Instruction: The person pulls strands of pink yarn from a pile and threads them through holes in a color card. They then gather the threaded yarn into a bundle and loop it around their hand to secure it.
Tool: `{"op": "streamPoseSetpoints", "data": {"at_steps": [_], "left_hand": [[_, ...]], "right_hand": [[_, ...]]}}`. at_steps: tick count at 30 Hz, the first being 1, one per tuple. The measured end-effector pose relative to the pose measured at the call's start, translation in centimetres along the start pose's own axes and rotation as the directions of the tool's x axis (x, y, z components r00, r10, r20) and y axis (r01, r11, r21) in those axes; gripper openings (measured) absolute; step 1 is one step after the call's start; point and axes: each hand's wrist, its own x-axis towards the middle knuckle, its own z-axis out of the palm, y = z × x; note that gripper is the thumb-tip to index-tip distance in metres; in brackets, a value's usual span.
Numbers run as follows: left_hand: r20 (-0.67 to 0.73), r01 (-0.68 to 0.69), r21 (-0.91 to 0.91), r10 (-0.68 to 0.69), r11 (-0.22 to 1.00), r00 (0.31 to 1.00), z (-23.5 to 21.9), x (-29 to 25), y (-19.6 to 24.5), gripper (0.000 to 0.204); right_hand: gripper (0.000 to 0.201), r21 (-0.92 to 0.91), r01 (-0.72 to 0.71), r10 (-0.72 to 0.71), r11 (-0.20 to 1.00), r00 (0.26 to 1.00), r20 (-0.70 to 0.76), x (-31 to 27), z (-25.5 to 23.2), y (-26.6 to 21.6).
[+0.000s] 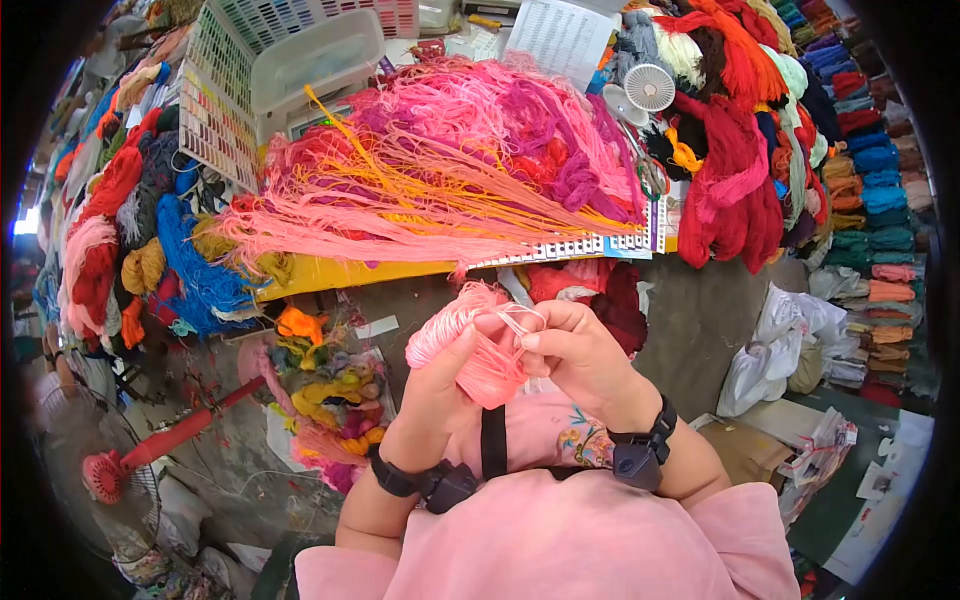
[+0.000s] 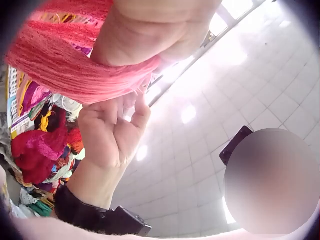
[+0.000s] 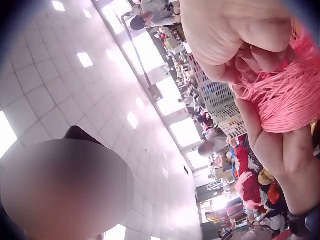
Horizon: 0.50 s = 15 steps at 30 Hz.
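Note:
A bundled skein of pink thread [image 1: 492, 372] is held up in front of the chest. My left hand [image 1: 440, 375] grips it, thumb along its near side. At the skein's upper right end, my right hand [image 1: 580, 352] pinches a few pale strands [image 1: 515, 318] between thumb and fingertips. Seen from the left wrist, the pink thread [image 2: 80, 75] runs in a thick band under the left palm, and the right hand [image 2: 112, 132] is close against its lower edge. In the right wrist view, curled fingers of the right hand [image 3: 260, 57] meet the thread [image 3: 290, 95].
Beyond the hands, a table with a yellow edge [image 1: 330, 278] bears a heap of pink, purple and orange thread [image 1: 470, 130]. Colour charts [image 1: 215, 110], a clear plastic box [image 1: 318, 65] and a small white fan [image 1: 648, 88] stand there. A red-stemmed floor fan [image 1: 105, 475] is at left.

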Motion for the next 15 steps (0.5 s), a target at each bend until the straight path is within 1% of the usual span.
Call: {"op": "streamPoseSetpoints", "data": {"at_steps": [1,2,4,5,6,7,8,9,10,11,12,13,14,15], "left_hand": [[0.082,0.012,-0.025,-0.01,1.0,0.997,-0.5,0.1,0.0,0.03],[0.081,0.012,-0.029,-0.01,1.0,0.997,-0.6,0.0,0.0,0.03],[0.062,0.077,-0.029,-0.076,0.997,0.995,-0.2,-0.1,0.3,0.027],[0.061,0.076,-0.031,-0.074,0.997,0.995,0.1,-0.2,0.5,0.027],[-0.014,0.036,-0.005,-0.036,0.999,0.999,0.6,-0.3,0.7,0.027],[-0.088,-0.003,0.025,0.005,1.0,0.996,0.8,-0.5,0.8,0.028],[-0.092,-0.005,0.022,0.007,1.0,0.996,0.8,-0.5,0.8,0.028],[-0.066,-0.009,0.025,0.011,1.0,0.998,0.8,-0.6,0.9,0.029],[-0.04,-0.014,0.028,0.015,1.0,0.999,0.7,-0.7,1.0,0.03],[-0.043,-0.014,0.024,0.015,1.0,0.999,0.6,-0.8,1.0,0.03],[-0.018,-0.018,0.016,0.018,1.0,1.0,0.5,-0.8,1.2,0.031],[0.007,-0.022,0.009,0.022,1.0,1.0,0.3,-0.8,1.3,0.031],[0.004,-0.021,0.007,0.021,1.0,1.0,0.4,-0.9,1.5,0.031],[-0.006,0.007,0.022,-0.006,1.0,1.0,0.5,-1.0,1.6,0.031]], "right_hand": [[0.001,-0.031,-0.024,0.024,0.999,1.0,0.005,-0.1,0.4,-0.3],[0.002,-0.062,-0.049,0.049,0.997,0.999,0.008,-0.1,0.7,-0.5],[0.003,-0.079,-0.059,0.06,0.995,0.998,0.007,0.0,0.9,-0.5],[0.004,-0.095,-0.069,0.07,0.993,0.998,0.007,0.0,1.0,-0.4],[0.004,-0.096,-0.072,0.073,0.993,0.997,0.007,0.1,1.2,-0.3],[0.005,-0.136,-0.023,0.026,0.99,0.999,0.025,0.3,1.4,-0.1],[0.01,-0.175,0.027,-0.019,0.984,0.999,0.046,0.4,1.5,0.0],[0.01,-0.175,0.024,-0.016,0.984,0.999,0.046,0.4,1.4,-0.2],[0.012,-0.088,-0.046,0.052,0.995,0.997,0.062,0.4,1.0,-0.5],[0.015,-0.002,-0.119,0.119,0.993,0.989,0.083,0.4,0.9,-0.7],[0.015,-0.002,-0.123,0.123,0.992,0.989,0.082,0.5,1.0,-0.5],[0.017,-0.14,-0.097,0.099,0.985,0.995,0.005,0.7,1.3,-0.2],[0.02,-0.276,-0.08,0.064,0.958,0.996,-0.068,0.8,1.6,0.1],[0.02,-0.275,-0.085,0.068,0.958,0.995,-0.07,0.9,2.0,0.1]]}}
